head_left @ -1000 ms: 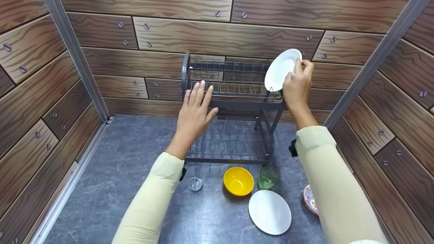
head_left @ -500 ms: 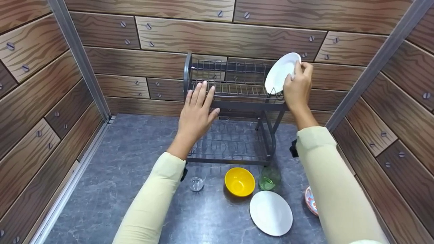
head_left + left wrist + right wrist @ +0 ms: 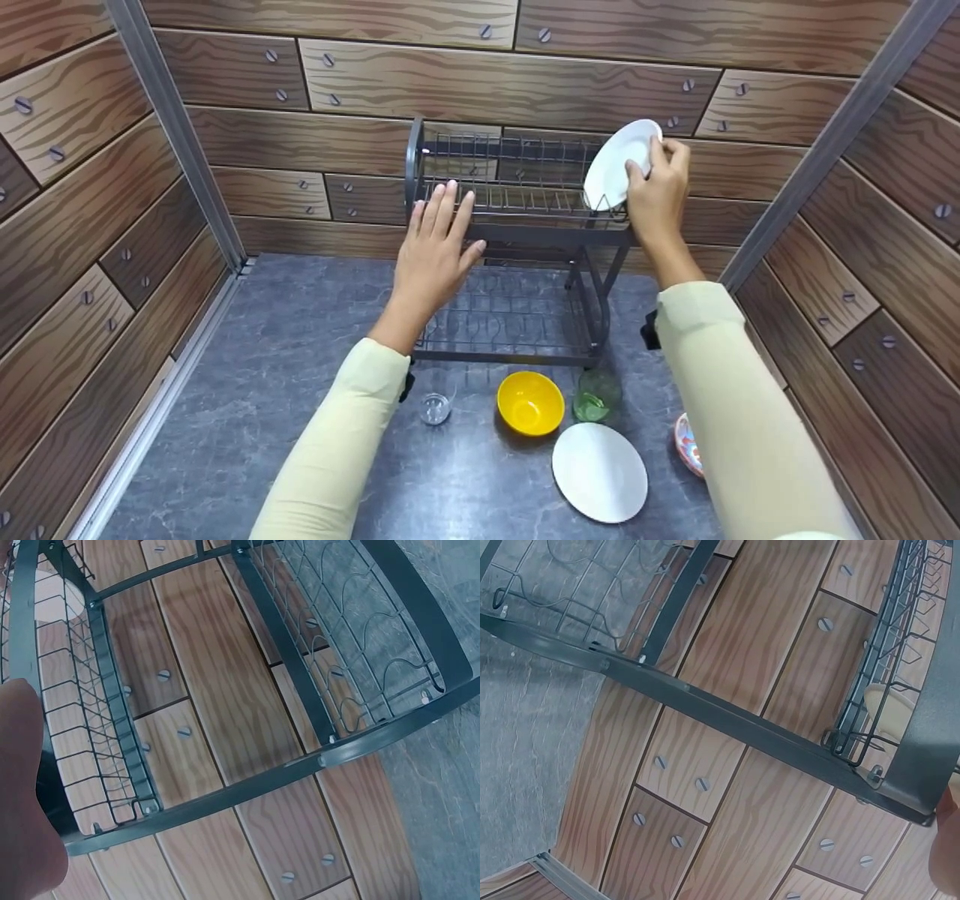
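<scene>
A white plate [image 3: 616, 169] stands tilted in the right end of the upper tier of a dark metal dish rack [image 3: 517, 234]. My right hand [image 3: 658, 187] pinches the plate's right edge between thumb and fingers. With fingers straight, my left hand [image 3: 433, 251] lies at the front rail near the rack's left end. In the left wrist view, part of the white plate [image 3: 56, 600] shows behind the wires. The right wrist view catches the plate's lower edge [image 3: 891, 711] between the wires and part of the right hand [image 3: 946, 840].
On the grey marbled floor before the rack are a small clear glass [image 3: 435, 409], a yellow bowl [image 3: 530, 403], a green glass [image 3: 594, 401] and a white plate [image 3: 600, 472]. A patterned dish [image 3: 688, 445] is partly hidden by the right sleeve. Wood-patterned walls [image 3: 247, 139] enclose the space.
The plate in my right hand has come down slightly into the upper tier and leans a little more to the left. My left hand keeps its place on the rack.
</scene>
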Tool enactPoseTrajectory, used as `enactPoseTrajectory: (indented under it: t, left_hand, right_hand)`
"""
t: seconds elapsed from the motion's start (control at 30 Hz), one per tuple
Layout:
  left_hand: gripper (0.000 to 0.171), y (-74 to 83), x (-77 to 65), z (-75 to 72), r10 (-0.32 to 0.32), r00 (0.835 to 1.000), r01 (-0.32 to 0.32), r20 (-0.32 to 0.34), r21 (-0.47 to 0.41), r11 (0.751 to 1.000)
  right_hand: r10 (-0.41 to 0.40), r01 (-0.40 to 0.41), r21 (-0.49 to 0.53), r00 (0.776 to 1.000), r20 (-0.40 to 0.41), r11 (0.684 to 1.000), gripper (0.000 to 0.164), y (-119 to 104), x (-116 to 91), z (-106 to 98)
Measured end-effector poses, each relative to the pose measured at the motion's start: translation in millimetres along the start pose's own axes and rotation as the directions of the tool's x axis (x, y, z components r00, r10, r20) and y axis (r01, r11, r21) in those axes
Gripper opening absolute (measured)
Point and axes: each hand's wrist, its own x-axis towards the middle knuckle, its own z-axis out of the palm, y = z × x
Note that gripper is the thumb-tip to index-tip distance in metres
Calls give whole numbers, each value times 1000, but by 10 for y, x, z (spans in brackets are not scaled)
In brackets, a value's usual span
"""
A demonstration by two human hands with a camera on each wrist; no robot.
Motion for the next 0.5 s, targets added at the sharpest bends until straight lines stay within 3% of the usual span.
enactPoseTrajectory:
  t: [0.5]
  left_hand:
    - [69, 0, 2, 11, -4, 1000, 4, 7, -4, 1000]
  right_hand:
    - [60, -62, 41, 997, 54, 997, 52, 21, 36, -60]
